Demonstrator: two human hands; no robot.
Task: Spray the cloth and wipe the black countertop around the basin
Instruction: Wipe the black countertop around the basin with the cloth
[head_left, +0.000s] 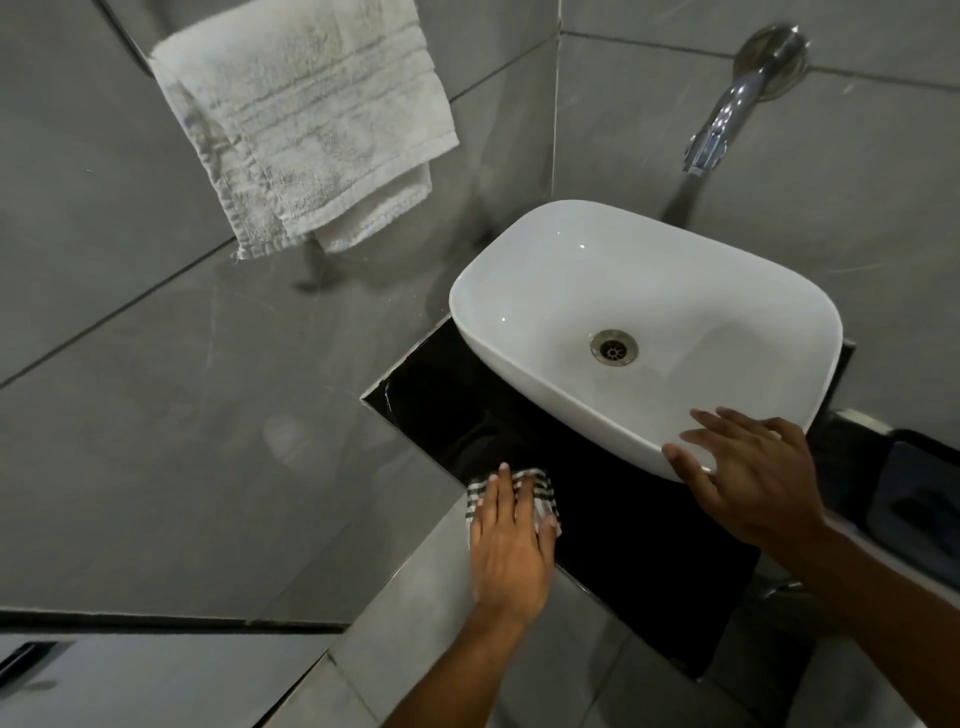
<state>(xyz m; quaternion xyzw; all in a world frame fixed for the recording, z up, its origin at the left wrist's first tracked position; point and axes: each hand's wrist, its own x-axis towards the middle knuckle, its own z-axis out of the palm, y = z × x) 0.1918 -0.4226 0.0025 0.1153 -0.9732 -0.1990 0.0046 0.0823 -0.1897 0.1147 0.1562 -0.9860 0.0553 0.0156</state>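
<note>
- Cloth (543, 496): checked black-and-white, bunched, on black countertop (613, 525) at its left front edge.
- Left hand (511, 545): flat, fingers spread, pressing cloth.
- Right hand (748, 475): fingers apart, resting on white basin (623, 291) rim.

Two bare forearms come into the picture from the bottom edge. The left hand (511, 545) and the right hand (753, 478) wear no gloves, rings or watch. No sleeve is visible on the arms. The fingernails are short and plain.
</note>
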